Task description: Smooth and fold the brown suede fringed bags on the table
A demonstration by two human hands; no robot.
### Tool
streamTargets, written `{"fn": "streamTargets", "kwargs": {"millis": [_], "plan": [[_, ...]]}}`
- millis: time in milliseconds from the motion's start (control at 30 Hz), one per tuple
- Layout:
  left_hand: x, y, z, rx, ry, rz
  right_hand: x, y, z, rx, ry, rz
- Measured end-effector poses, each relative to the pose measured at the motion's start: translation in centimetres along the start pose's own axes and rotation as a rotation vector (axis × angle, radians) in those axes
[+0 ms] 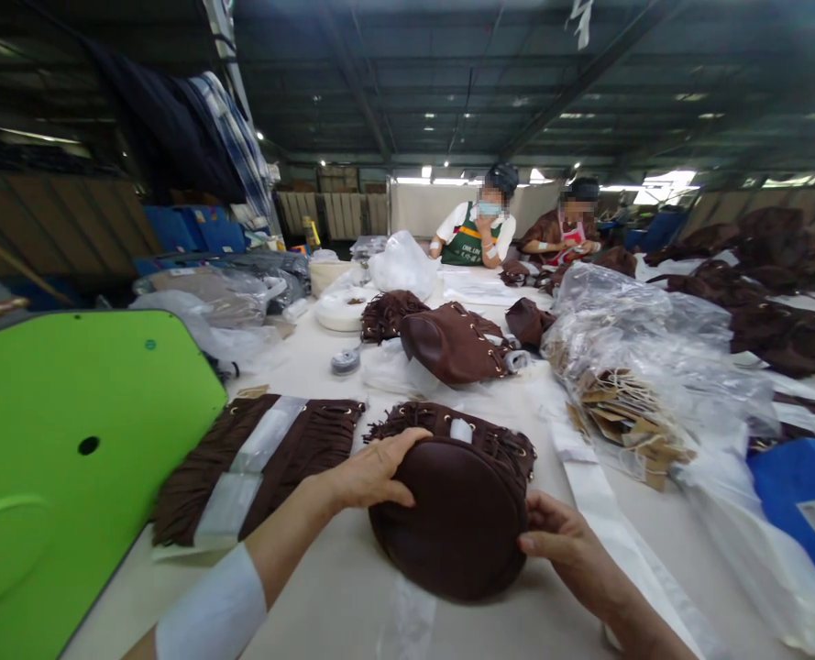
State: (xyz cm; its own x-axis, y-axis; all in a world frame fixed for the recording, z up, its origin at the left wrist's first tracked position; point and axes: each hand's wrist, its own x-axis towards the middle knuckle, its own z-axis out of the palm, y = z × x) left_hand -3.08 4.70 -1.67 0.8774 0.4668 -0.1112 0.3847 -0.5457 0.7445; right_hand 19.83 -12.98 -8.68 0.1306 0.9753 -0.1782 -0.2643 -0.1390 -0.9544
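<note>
Both hands are working on the bucket bag [458,522]. It is lying on its side on the table [338,596], right in front of the person, round base facing the camera.

- The left hand [372,472] is cupping the upper-left edge of the base. Fingers are curled over the top and the thumb is pressing on the base face – a loose hold, not a fist.
- The right hand [564,548] is pinching the lower-right edge. The thumb is on the front; the fingers are wrapping behind the wall, where I cannot see them.
- Key relation: the bag's long axis is running away from the person, with the fringed mouth pointing at the far end of the table. The hands are sitting diagonally opposite across the base, both touching it, neither one nearer.

A green panel [70,458] is filling the near left. A flat fringe panel [290,449] with clear strips on it is lying just left of the bag, and a white strip [613,522] is running just beside it on the right. A blue crate [802,495] is sitting at the right edge.

Further out, a second brown bag [452,344] is lying on its side, with clear plastic bags of tags [647,367] to its right. At the far end two co-workers [479,234] are sitting, well apart from these hands.
</note>
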Motion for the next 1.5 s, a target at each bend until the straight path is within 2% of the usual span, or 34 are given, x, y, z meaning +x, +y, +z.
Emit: {"fn": "streamTargets", "kwargs": {"millis": [133, 267, 333, 367, 433, 467, 533, 633, 700, 833, 933, 1067, 1167, 1233, 1333, 1433, 1500], "plan": [[0.0, 0.9, -1.2, -0.138, -0.107, -0.011, 0.0, -0.1, -0.2, -0.034, -0.039, 0.011], [0.9, 1.1, -1.6, -0.151, -0.099, 0.008, -0.7, -0.9, 0.1, -0.218, 0.003, 0.015], [1.4, 0.8, -1.2, -0.110, -0.056, 0.005, -1.2, -1.8, 0.9, -0.491, 0.153, -0.044], [1.6, 0.6, -1.0, -0.081, -0.036, 0.001, -1.3, -2.3, 1.5, -0.651, 0.259, -0.121], [2.0, 0.3, -0.5, -0.003, 0.002, 0.011, -1.2, -3.5, 3.0, -0.936, 0.443, -0.349], [2.0, 0.2, -0.3, 0.042, 0.016, 0.025, -0.9, -3.9, 3.8, -1.039, 0.483, -0.452], [2.0, 0.1, 0.0, 0.145, 0.040, 0.058, -0.1, -4.4, 5.1, -1.191, 0.430, -0.522], [1.6, -0.1, 0.4, 0.313, 0.053, 0.131, 1.2, -3.6, 6.0, -1.320, 0.252, -0.371], [1.3, -0.4, 0.7, 0.421, 0.039, 0.200, 1.6, -2.4, 5.6, -1.343, 0.202, -0.357], [0.7, -1.3, 1.6, 0.612, 0.059, 0.345, 1.0, -0.9, 4.3, -1.358, 0.131, -0.618], [0.4, -2.1, 2.3, 0.714, 0.114, 0.439, 0.4, -1.0, 4.4, -1.403, 0.061, -0.734], [0.0, -2.9, 3.2, 0.787, 0.182, 0.551, 0.2, -0.8, 5.4, -1.405, 0.098, -0.929], [-0.4, -2.9, 3.5, 0.803, 0.232, 0.570, 0.3, 0.0, 5.8, -1.369, 0.145, -1.017], [-0.6, -2.4, 3.3, 0.789, 0.245, 0.581, 0.3, 0.3, 5.8, -1.359, 0.145, -1.029], [-0.9, -1.8, 3.0, 0.750, 0.250, 0.683, 0.1, 0.1, 5.9, -1.347, 0.131, -0.979], [-1.1, -1.7, 3.1, 0.746, 0.341, 0.788, -0.2, -0.5, 6.4, -1.385, 0.124, -0.849], [-1.0, -2.0, 3.4, 0.800, 0.409, 0.828, -0.4, -0.8, 6.6, -1.465, 0.115, -0.825]]}}
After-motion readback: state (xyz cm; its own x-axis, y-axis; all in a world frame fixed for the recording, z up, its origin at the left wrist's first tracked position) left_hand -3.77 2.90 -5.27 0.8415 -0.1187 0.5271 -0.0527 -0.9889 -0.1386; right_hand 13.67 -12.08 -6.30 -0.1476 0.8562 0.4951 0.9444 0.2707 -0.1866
